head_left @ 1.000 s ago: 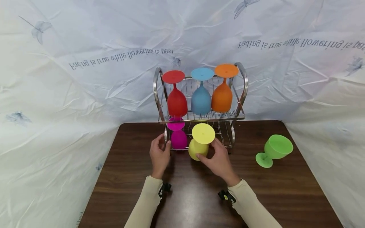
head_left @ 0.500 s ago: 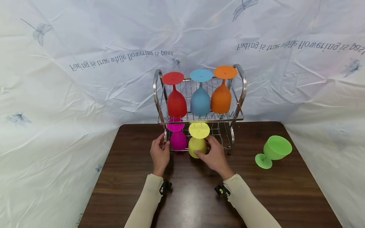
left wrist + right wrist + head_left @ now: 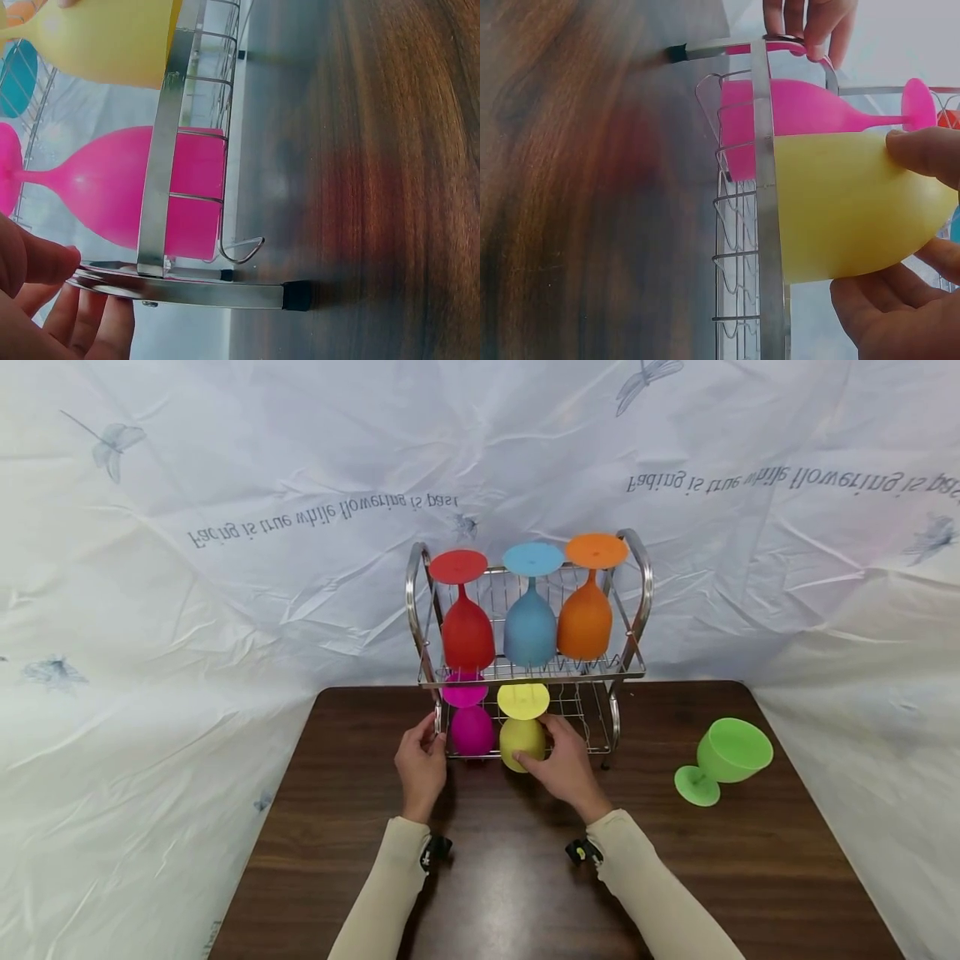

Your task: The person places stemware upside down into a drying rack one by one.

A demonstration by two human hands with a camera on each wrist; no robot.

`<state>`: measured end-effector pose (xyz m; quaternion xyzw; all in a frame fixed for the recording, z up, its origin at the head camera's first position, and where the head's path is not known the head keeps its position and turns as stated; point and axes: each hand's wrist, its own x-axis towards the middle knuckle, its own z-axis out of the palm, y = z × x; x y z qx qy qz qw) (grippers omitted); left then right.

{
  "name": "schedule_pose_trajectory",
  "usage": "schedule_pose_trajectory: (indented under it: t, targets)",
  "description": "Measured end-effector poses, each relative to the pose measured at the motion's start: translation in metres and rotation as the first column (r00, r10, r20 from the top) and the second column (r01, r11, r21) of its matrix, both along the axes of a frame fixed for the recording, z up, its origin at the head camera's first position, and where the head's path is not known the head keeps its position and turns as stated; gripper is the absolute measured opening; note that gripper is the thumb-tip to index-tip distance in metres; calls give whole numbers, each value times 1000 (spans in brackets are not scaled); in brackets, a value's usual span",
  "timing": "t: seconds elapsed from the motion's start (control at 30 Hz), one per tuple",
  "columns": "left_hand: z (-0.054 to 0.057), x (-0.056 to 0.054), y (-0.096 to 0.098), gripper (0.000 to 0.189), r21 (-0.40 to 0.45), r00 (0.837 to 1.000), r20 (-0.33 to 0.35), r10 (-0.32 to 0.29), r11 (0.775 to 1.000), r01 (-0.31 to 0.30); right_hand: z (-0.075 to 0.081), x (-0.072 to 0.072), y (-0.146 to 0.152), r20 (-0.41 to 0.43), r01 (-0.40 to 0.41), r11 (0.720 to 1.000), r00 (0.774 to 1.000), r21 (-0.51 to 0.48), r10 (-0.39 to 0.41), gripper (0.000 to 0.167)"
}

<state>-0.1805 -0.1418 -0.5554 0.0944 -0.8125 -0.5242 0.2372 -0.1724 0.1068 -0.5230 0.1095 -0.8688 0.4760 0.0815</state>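
My right hand [image 3: 564, 768] holds an upside-down yellow goblet [image 3: 522, 739] by its bowl, thumb on the near side and fingers round the far side. In the right wrist view the goblet's rim is right at the lower tier's flat front bar [image 3: 765, 225]. With thumb and fingers, my left hand [image 3: 422, 768] grips the left side frame [image 3: 210, 292] of a two-tier metal dish rack [image 3: 570, 678]. Between the hands, a magenta goblet [image 3: 472, 731] stands upside down on the lower tier, behind the front bar.
Red [image 3: 468, 631], blue [image 3: 530, 631] and orange [image 3: 585, 622] goblets stand inverted on the upper tier. To the right, a green goblet [image 3: 731, 750] lies tilted on the dark wooden table [image 3: 495, 877]. A printed white sheet [image 3: 315, 577] hangs behind the rack.
My right hand has moved the yellow goblet forward and slightly left, its base now partly beneath the upper tier's front edge. My left hand has kept its grip on the frame.
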Motion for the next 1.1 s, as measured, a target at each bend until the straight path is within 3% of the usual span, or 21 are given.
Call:
schedule_pose_trajectory:
  t: [0.4, 0.73, 1.1]
  targets:
    - [0, 0, 3, 40, 19, 1000, -24, 12, 1000, -12, 0, -15, -1, 19, 6, 1000, 1000, 29, -7, 77]
    - [-1, 1, 3, 41, 29, 1000, -4, 7, 1000, -7, -2, -30, -3, 26, 18, 998, 999, 60, -20, 78]
    - [-1, 3, 4, 42, 32, 1000, -15, -4, 999, 4, -15, -43, -7, 71, 29, 998, 997, 59, -33, 78]
